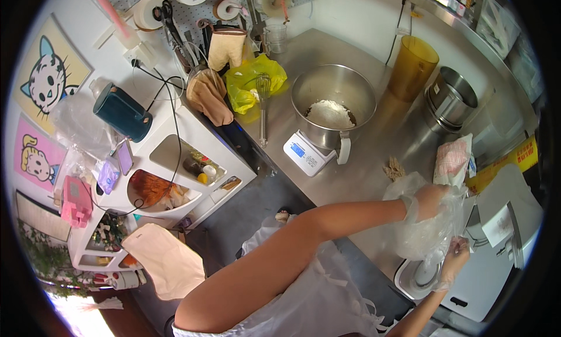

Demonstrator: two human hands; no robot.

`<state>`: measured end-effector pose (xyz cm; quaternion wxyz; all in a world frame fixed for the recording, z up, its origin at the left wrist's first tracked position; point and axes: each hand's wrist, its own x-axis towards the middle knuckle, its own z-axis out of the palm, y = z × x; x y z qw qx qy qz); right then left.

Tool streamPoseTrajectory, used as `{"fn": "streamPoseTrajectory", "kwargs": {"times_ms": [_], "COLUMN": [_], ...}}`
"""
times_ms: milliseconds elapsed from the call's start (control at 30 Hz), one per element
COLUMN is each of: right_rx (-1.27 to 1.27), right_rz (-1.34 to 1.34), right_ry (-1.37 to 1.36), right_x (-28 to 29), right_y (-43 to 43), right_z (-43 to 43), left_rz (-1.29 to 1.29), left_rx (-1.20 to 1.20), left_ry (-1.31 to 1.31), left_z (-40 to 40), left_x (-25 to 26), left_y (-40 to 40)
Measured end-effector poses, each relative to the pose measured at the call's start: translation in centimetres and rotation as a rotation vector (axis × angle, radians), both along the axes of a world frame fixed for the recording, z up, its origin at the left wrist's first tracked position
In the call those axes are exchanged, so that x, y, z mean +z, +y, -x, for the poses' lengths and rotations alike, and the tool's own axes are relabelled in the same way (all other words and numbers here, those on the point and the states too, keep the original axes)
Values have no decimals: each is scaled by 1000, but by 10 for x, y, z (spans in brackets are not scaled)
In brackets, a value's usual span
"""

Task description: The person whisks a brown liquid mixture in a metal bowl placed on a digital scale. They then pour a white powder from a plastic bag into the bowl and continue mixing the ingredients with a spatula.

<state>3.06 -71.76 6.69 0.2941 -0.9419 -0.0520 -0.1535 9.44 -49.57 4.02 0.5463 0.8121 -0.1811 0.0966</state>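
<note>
Both my hands wear clear disposable gloves. My left hand (431,202) grips the upper part of a crumpled clear plastic bag (416,236) at the right of the steel worktop. Just below it, my right hand (456,251) has its fingertips pinched together at the bag's edge; what lies between them is too small to make out. Under the bag sits a clear-lidded container (427,273), partly covered. Farther back, a stainless steel mixing bowl (307,89) with white powder (328,113) over something dark rests on a white digital scale (307,155), its display lit.
A whisk (263,113) lies by a yellow plastic bag (274,72). An amber pitcher (410,70) and steel containers (456,91) stand along the back. A pink-and-white packet (453,159) and a grey-white appliance (504,205) are close to my hands. A white shelf unit (228,170) stands left.
</note>
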Motion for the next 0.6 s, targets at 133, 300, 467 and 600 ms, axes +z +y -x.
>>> {"fn": "streamPoseTrajectory", "kwargs": {"times_ms": [133, 300, 467, 600], "right_rx": [-3, 85, 563, 529], "right_rz": [200, -14, -293, -440], "right_ry": [-113, -295, 144, 375], "right_x": [21, 78, 53, -20], "right_y": [14, 105, 255, 350], "right_z": [4, 26, 22, -6], "left_rz": [23, 90, -136, -698], "left_rx": [19, -2, 373, 189], "left_ry": [-119, 184, 425, 185], "left_z": [48, 121, 178, 175], "left_x": [11, -5, -68, -123], "left_y": [42, 145, 237, 289]}}
